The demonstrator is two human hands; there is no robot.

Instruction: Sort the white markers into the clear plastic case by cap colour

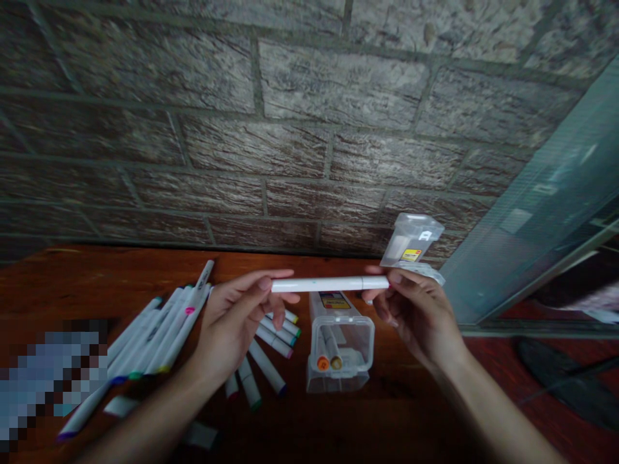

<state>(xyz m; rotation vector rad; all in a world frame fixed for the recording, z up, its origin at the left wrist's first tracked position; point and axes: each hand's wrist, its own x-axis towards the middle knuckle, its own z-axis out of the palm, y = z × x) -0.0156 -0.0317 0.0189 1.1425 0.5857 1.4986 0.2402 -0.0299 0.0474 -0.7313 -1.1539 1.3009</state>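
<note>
Rough grey stone blocks form the wall [300, 84] at the far side of the head view, with a wooden table [111, 274] set before it and a pale bluish panel [532, 206] standing to the right. A white marker [329, 283] is held nearly level in the air above the table. Its left end is pinched between the thumb and fingers of the left hand [236, 309], the other fingers being loosely spread; its right end is gripped likewise by the right hand [418, 309], whose remaining fingers are curled beneath. Below and slightly nearer, a clear plastic box [371, 341] is seen with its opening turned toward the near side; an orange-ended marker [323, 363] and an ochre-ended marker [335, 362] are contained in it. At the far right, beyond the right hand, a second clear container [411, 235] bearing a yellow label is placed. To the left, a row of white markers [155, 341] is laid out, and further loose markers [268, 367] are fanned between it and the box, partly hidden by the left hand.
</note>
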